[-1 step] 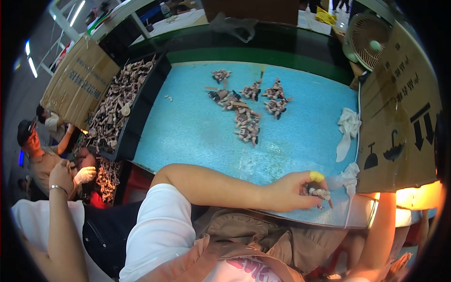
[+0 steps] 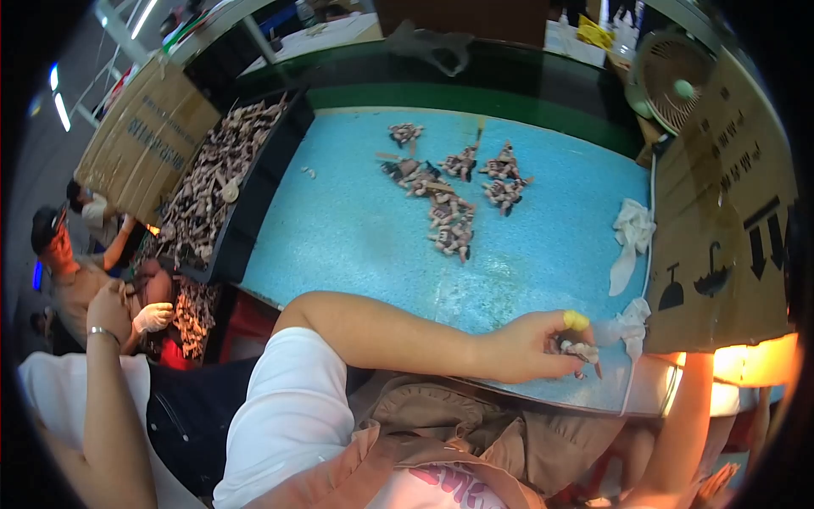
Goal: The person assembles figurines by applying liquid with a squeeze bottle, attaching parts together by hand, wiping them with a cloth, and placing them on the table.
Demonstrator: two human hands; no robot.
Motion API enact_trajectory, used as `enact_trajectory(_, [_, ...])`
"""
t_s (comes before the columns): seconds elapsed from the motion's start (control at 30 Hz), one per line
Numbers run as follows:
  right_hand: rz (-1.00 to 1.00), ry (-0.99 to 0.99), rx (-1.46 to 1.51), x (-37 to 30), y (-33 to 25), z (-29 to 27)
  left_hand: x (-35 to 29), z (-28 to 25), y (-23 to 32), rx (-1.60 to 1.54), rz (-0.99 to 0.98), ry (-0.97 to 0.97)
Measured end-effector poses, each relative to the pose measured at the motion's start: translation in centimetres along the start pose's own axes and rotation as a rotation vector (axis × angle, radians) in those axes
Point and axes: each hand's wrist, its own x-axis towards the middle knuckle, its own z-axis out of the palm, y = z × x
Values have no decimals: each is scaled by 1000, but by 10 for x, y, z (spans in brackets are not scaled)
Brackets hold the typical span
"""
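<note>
My left hand [image 2: 534, 343] is closed around a small pale-and-brown figurine [image 2: 578, 350], just above the near right part of the blue tabletop. Yellow tape wraps one fingertip. The fingers partly cover the figurine, so whether there is more than one I cannot tell. My right forearm [image 2: 685, 424] rises at the lower right and passes behind a cardboard sheet [image 2: 721, 229], which hides the right hand. Small clusters of similar figurines [image 2: 452, 222] lie across the middle and far part of the blue tabletop [image 2: 339, 229].
A black tray [image 2: 246, 199] heaped with figurine pieces stands at the left, beside another cardboard sheet [image 2: 140, 140]. Crumpled white cloths [image 2: 632, 225] lie along the right edge. A fan [image 2: 678, 81] is at the far right. People [image 2: 76, 271] sit at the left. Orange light glows below the right cardboard.
The whole view has shifted slightly. My left hand keeps its grip on the figurine in nearly the same place, and the right forearm stays behind the cardboard.
</note>
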Motion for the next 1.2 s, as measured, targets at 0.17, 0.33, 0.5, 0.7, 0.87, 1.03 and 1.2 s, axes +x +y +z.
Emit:
enact_trajectory(0.17, [270,-42,230,-24,23,-56,1,2,6,88,83,37])
enact_trajectory(0.33, [408,166,289,-96,-66,-50,9,2,1,90,108,30])
enact_trajectory(0.5, [415,138,328,-146,-97,-42,5,5,2,128,15,48])
enact_trajectory(0.7, [340,-94,417,-160,-93,-33,5,9,-6,157,29,56])
enact_trajectory(0.87, [282,-107,281,-167,-103,-17,8,6,-8,139,31,84])
enact_trajectory(1.03, [329,-95,204,-171,-110,-16,6,5,0,225,-20,5])
enact_trajectory(1.2, [335,-73,172,-168,-131,-5,1,10,6,297,13,12])
